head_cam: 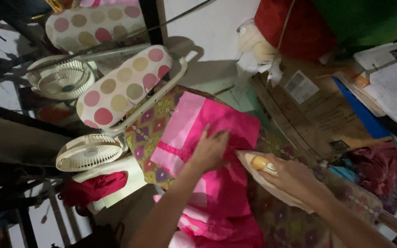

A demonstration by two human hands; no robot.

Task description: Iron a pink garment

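Patterned board [149, 120] (dim room), pink cloth [226, 124] — iron [265, 172]

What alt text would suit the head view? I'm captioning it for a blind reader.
A person's left hand presses flat on a pink garment spread over a patterned cloth, while the right hand grips a cream iron at the garment's edge. Two small fans and a polka-dot cushion lie nearby.

The single head-worn camera looks steeply down from close above the patterned ironing surface [295, 220], with both forearms entering from the bottom edge, the pink cloth [217, 133] near centre, and floor clutter filling the frame's upper part.
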